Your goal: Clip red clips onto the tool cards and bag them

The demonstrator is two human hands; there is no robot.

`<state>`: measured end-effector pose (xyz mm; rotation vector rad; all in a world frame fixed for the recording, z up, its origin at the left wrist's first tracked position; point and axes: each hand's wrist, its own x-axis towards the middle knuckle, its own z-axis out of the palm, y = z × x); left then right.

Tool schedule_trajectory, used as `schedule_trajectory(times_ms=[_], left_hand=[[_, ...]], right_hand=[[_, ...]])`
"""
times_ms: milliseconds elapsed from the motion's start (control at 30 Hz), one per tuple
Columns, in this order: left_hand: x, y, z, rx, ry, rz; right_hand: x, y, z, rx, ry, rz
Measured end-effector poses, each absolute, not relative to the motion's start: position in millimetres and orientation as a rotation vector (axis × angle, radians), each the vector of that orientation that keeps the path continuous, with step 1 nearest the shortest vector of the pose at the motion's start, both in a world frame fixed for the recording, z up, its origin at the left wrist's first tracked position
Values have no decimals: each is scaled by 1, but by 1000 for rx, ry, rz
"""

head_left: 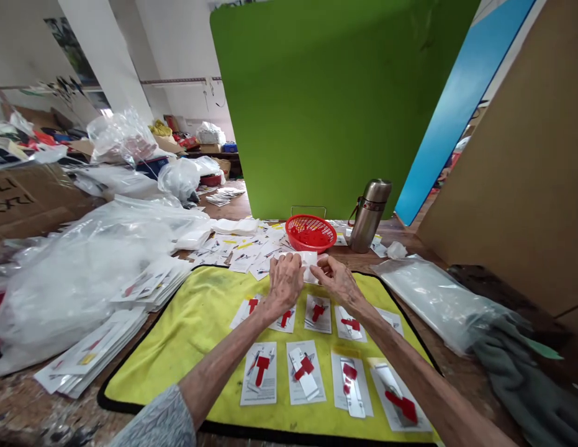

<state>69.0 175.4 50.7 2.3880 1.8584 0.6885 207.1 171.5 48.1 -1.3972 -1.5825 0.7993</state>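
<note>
Left hand (286, 280): pinching a small white packet (309, 258), just in front of the round red plastic basket (311, 234). Right hand (339, 282): fingertips at packet's other edge, probably steadying; grip unclear. Nearer than basket: white printed cards (269, 390) with red pieces, spaced presumably for separate access, on black-edged yellow cloth (177, 354). Behind basket: upright green panel (316, 112).

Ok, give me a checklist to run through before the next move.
1. Left hand and right hand both in view: ok.
2. Firm grip on the white packet: cannot tell, contact too small to see.
3. Red piece on every front-row card: ok.
4. Back-row cards all unobstructed: not ok, forearms cover parts.
5. Red basket and flask off the yellow cloth: ok.
</note>
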Motion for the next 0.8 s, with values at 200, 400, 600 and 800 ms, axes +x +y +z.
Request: schedule_trajectory(times_ms=[200,400,600,800], left_hand=[[50,122,71,2252,1796,1011],[17,18,78,1601,1371,1054],[-7,-76,40,1308,1294,868],[-6,-106,29,1155,1262,764]], right_hand=[[196,129,69,-1261,-1580,1152],[172,26,80,-1201,-1772,1179],[143,-65,39,-1194,-2052,822],[145,-94,14,-1310,-1960,1185]])
